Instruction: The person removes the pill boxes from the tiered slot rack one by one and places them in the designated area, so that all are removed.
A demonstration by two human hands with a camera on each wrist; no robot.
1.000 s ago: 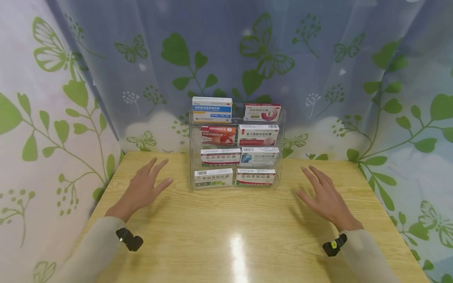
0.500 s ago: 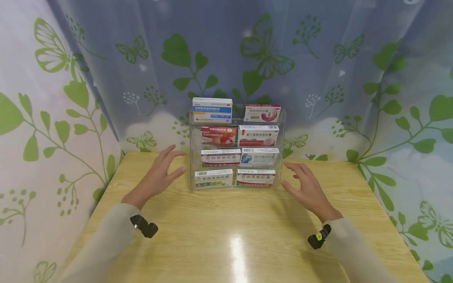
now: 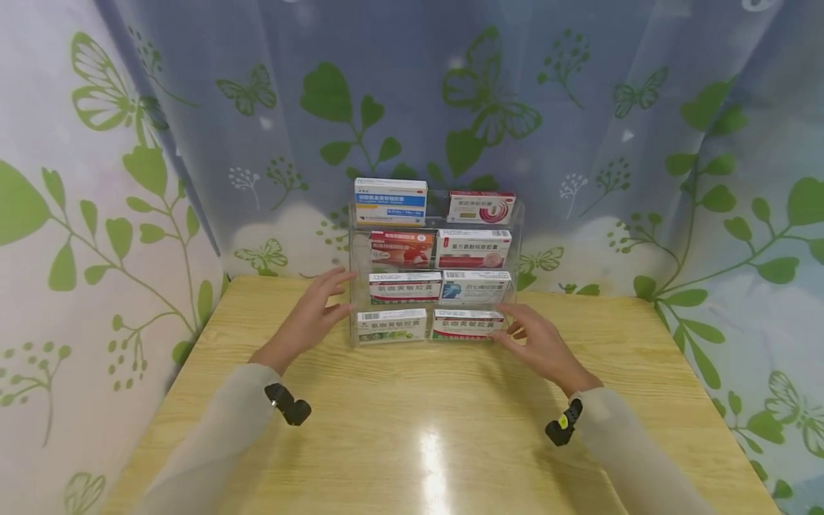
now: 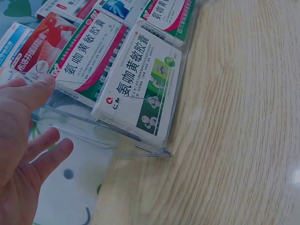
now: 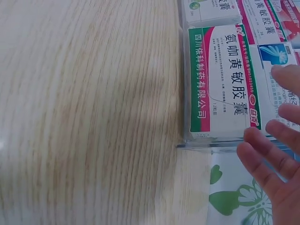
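A clear tiered rack stands on the table, filled with medicine boxes in pairs. My left hand is beside the rack's left edge, its fingers relaxed and spread; in the left wrist view the thumb lies close to the rack's side. My right hand is at the lower right corner, fingertips by the front of a white box with red and green bands. Whether either hand touches the rack cannot be told. A white box with small pictures sits at the bottom left. Neither hand grips anything.
The rack stands near the back of a light wooden table. A blue and white curtain with green leaves and butterflies hangs behind and at both sides. A blue and white box rises above the rack's top left.
Both hands have moved inward from the table's sides to the rack's left and right edges. The rack and its boxes stay in place; the head view has shifted slightly.
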